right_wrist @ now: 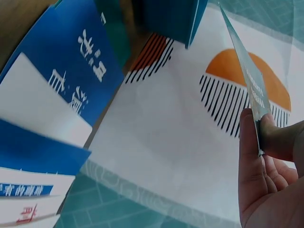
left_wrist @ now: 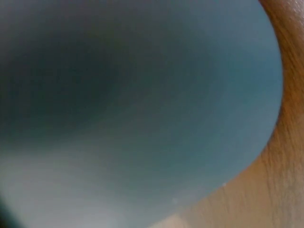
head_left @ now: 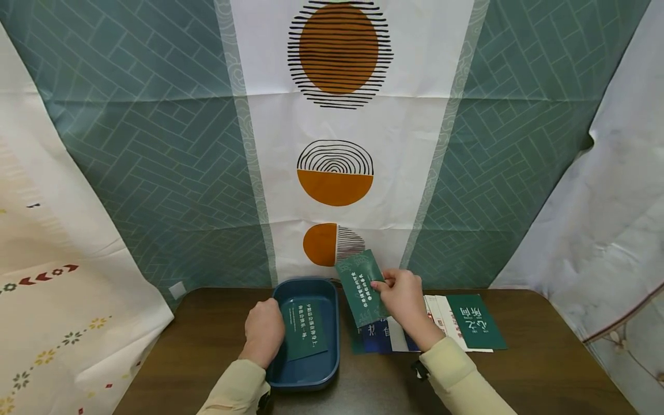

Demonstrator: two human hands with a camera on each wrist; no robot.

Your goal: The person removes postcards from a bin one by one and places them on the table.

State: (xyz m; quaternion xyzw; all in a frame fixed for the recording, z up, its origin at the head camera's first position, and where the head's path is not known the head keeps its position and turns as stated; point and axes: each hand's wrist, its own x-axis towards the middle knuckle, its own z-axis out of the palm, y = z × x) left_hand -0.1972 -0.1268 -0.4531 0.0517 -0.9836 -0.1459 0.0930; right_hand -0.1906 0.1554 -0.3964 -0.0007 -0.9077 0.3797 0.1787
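Between thumb and fingers, my right hand (head_left: 403,297) pinches a green card (head_left: 359,288) printed with white characters, raised above the table to the right of a blue plastic tray (head_left: 306,374). The right wrist view shows that card (right_wrist: 251,80) nearly edge-on, with the thumb on one face. At the tray's left rim, my left hand (head_left: 264,331) holds on with curled fingers; its fingertips are hidden. Inside the tray lies another green card (head_left: 305,331) with white writing. The blurred tray wall (left_wrist: 180,104) fills most of the left wrist view.
Right of the tray, an overlapping row of cards lies on the brown wooden table (head_left: 550,357): blue cards (right_wrist: 61,61), white cards (head_left: 448,317) and a green card (head_left: 474,320) at the right end. A patterned cloth (head_left: 404,127) hangs behind the table's back edge.
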